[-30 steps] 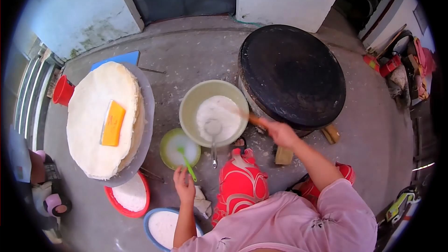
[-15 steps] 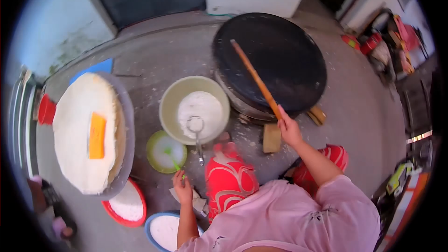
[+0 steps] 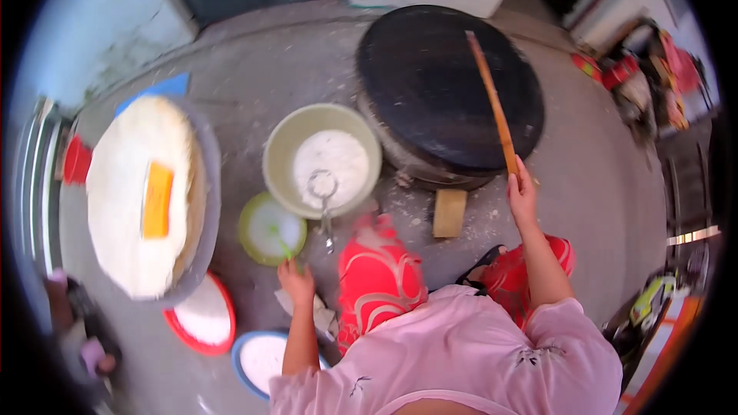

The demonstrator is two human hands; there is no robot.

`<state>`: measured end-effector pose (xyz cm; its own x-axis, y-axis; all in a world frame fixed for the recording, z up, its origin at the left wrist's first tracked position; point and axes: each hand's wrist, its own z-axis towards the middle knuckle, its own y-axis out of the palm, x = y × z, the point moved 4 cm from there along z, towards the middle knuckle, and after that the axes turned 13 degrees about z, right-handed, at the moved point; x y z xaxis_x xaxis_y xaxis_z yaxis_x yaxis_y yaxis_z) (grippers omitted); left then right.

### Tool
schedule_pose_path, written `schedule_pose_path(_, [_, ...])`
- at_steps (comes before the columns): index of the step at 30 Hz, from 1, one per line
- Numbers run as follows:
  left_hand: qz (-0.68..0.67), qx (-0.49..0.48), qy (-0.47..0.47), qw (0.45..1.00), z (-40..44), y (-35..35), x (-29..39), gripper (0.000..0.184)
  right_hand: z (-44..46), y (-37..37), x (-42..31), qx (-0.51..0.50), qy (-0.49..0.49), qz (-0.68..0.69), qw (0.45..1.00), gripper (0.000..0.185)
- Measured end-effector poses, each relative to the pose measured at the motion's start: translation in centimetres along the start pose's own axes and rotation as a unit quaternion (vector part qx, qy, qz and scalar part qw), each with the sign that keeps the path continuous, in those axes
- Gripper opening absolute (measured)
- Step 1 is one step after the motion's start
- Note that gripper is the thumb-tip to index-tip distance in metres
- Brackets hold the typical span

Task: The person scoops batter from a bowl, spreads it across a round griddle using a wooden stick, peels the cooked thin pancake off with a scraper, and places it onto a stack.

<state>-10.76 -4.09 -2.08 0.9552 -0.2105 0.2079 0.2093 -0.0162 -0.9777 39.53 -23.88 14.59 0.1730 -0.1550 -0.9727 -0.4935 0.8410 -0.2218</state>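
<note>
My right hand (image 3: pixel 523 198) is closed around the near end of a long wooden stick (image 3: pixel 492 96), whose far part extends over the round black griddle (image 3: pixel 430 84). My left hand (image 3: pixel 297 282) has its fingers closed at the end of a thin green utensil (image 3: pixel 282 244). The utensil's far end rests in a green bowl (image 3: pixel 244 237) of whitish liquid, so its kind is hidden. Beside that bowl stands a larger pale basin (image 3: pixel 278 155) of white batter or flour, with a metal ladle (image 3: pixel 326 219) lying over its near rim.
At left, a tall stack of thin pale flatbreads (image 3: pixel 127 207) lies on a tray, an orange-handled scraper (image 3: pixel 158 201) on top. A red basin (image 3: pixel 230 330) and a blue basin (image 3: pixel 240 373) hold white powder. A wooden block (image 3: pixel 450 214) sits by the griddle's base.
My right hand has moved right and slightly up, swinging the stick rightward across the griddle. My left hand stays by the green bowl. The view has shifted slightly.
</note>
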Motion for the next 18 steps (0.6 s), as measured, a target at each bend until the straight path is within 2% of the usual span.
schedule_pose_path(1, [0.072,-0.013,-0.048,0.996,0.1,0.4,0.1,0.052,-0.2,2.5,-1.2,-0.069,-0.024,0.001,0.997,0.044])
schedule_pose_path(2, [0.142,-0.03,-0.095,0.985,0.1,0.9,0.4,0.059,-0.6,5.5,-3.6,-0.13,-0.146,-0.03,0.98,0.042])
schedule_pose_path(4, [0.137,-0.108,-0.162,0.971,0.5,3.6,-0.5,0.069,-1.6,10.2,-5.4,-0.294,-0.039,-0.039,0.954,0.041])
schedule_pose_path(5, [0.061,-0.144,-0.192,0.969,0.9,4.4,-0.7,0.069,-2.4,12.6,-7.0,-0.334,-0.066,-0.107,0.934,0.041])
schedule_pose_path(6, [-0.017,-0.175,-0.218,0.96,1.2,5.2,-0.9,0.069,-3.0,14.9,-9.0,-0.355,-0.067,-0.103,0.927,0.041])
schedule_pose_path(8, [-0.031,-0.188,-0.229,0.955,1.7,8.4,-2.5,0.069,-4.7,20.0,-11.7,-0.494,-0.103,-0.319,0.802,0.038])
schedule_pose_path(10, [-0.046,-0.201,-0.231,0.951,2.4,8.7,-2.9,0.069,-6.1,24.5,-12.5,-0.532,-0.186,-0.365,0.741,0.035])
schedule_pose_path(12, [-0.036,-0.243,-0.259,0.934,2.9,7.1,-2.6,0.051,-7.3,28.8,-12.3,-0.563,-0.199,-0.431,0.677,0.031])
schedule_pose_path(13, [-0.035,-0.242,-0.267,0.932,2.9,6.3,-2.7,0.051,-7.7,30.8,-11.7,-0.578,-0.189,-0.449,0.655,0.03])
schedule_pose_path(14, [-0.076,-0.192,-0.28,0.937,3.1,5.1,-2.8,0.037,-7.9,32.4,-10.6,-0.592,-0.18,-0.466,0.633,0.029])
schedule_pose_path(15, [-0.115,-0.14,-0.292,0.939,3.1,3.9,-3.0,0.031,-8.0,33.6,-9.2,-0.597,-0.183,-0.462,0.63,0.029])
schedule_pose_path(16, [-0.112,-0.137,-0.298,0.938,2.6,2.9,-3.0,0.031,-8.1,34.9,-7.8,-0.593,-0.176,-0.441,0.651,0.029])
schedule_pose_path(17, [-0.145,-0.108,-0.27,0.946,1.8,1.6,-2.6,0.028,-8.2,36.1,-6.3,-0.589,-0.167,-0.419,0.671,0.029])
schedule_pose_path(18, [-0.176,-0.078,-0.242,0.951,0.8,0.4,-2.0,0.028,-8.3,36.8,-5.1,-0.594,-0.17,-0.414,0.669,0.029])
